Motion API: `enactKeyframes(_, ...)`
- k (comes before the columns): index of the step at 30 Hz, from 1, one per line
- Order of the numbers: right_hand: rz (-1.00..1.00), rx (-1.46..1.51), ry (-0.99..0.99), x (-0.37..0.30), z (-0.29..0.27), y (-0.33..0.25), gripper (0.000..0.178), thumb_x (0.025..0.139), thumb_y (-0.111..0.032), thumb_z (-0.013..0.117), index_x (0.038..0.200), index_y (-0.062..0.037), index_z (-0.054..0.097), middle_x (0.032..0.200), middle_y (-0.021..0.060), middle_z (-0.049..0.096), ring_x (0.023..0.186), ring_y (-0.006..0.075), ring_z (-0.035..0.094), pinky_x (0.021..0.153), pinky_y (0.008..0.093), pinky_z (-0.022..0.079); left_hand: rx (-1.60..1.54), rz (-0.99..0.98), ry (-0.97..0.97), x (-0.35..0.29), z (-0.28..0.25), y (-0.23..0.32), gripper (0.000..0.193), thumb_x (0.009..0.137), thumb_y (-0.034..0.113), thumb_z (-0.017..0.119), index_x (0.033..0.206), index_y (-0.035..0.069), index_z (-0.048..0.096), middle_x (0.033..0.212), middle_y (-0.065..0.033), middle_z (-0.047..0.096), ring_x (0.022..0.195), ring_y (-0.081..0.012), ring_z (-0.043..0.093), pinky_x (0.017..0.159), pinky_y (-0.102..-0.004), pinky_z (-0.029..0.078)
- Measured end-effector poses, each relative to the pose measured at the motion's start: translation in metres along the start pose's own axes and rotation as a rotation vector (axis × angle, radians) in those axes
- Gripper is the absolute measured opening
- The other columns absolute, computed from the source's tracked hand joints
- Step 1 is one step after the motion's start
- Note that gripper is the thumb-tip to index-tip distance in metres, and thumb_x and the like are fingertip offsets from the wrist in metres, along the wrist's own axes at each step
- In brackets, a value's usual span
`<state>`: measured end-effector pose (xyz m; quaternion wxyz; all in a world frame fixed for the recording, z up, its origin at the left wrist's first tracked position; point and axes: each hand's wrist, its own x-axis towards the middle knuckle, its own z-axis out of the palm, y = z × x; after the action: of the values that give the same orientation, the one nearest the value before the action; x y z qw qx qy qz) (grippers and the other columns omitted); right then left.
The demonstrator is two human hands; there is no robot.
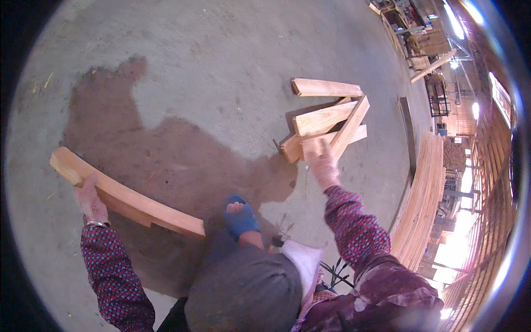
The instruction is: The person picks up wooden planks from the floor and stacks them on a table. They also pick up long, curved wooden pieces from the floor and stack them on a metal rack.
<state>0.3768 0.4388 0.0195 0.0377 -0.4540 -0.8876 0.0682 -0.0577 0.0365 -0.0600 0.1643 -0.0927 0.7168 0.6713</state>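
My left hand [91, 202] is closed around a short, light-coloured wooden board [133, 199] near its left end. The board slants down to the right, and a notch shows along its lower edge. My right hand [323, 166] is stretched out to a small pile of wooden boards [326, 119] on the floor. Its fingers lie over the near end of the pile and are smeared, so their grip does not show. One board [351, 127] lies crosswise on top of the others, and another board [326, 88] points left at the far side.
Under everything is a grey concrete floor [221, 50], with a dark shadow across it. A blue sandal [240, 218] on my foot stands between my hands. To the right, a large stack of long planks [420, 199] runs beside a dark metal bar [408, 133]. Workshop clutter fills the far right.
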Motion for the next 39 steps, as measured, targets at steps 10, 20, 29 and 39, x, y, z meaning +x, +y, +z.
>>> enactKeyframes(10,-0.300,-0.958,-0.310,0.047,0.000,0.128,0.081,0.072,-0.029,0.064,0.138,-0.0037,0.026,0.143,0.0118,0.027,0.131,0.0281,0.028,0.108,0.0467,0.022,0.049,-0.118,-0.101,-0.002,0.034,0.019,0.049,0.075,0.002,0.060,0.121,-0.002,0.044,0.109,-0.0089,0.053,0.101,-0.0212,0.053,0.090,-0.0333,0.041)
enactKeyframes(20,-0.232,-0.266,-0.508,0.119,-0.027,-0.105,0.071,0.054,-0.027,0.075,0.116,-0.0071,0.046,0.111,0.0138,0.053,0.106,0.0309,0.052,0.087,0.0403,0.045,0.094,-0.038,-0.062,-0.004,0.055,0.000,0.038,0.076,0.007,0.064,0.110,0.004,0.048,0.093,-0.0049,0.055,0.086,-0.0152,0.055,0.079,-0.0299,0.047)
enactKeyframes(29,-0.289,0.207,-0.736,0.131,0.041,-0.378,0.063,0.062,-0.040,0.072,0.111,-0.0058,0.053,0.111,0.0160,0.059,0.099,0.0307,0.059,0.084,0.0394,0.045,0.441,-0.062,-0.044,-0.011,0.084,0.015,0.047,0.075,0.009,0.063,0.119,0.005,0.045,0.100,-0.0085,0.054,0.088,-0.0203,0.055,0.078,-0.0317,0.047)
enactKeyframes(39,-0.238,0.171,-0.707,0.145,0.082,-0.466,0.067,0.069,-0.043,0.069,0.115,0.0029,0.048,0.114,0.0219,0.057,0.109,0.0314,0.055,0.089,0.0412,0.044,0.049,0.020,-0.118,0.008,0.078,0.003,0.041,0.074,0.008,0.060,0.113,0.004,0.049,0.093,-0.0070,0.057,0.083,-0.0172,0.055,0.070,-0.0332,0.048)
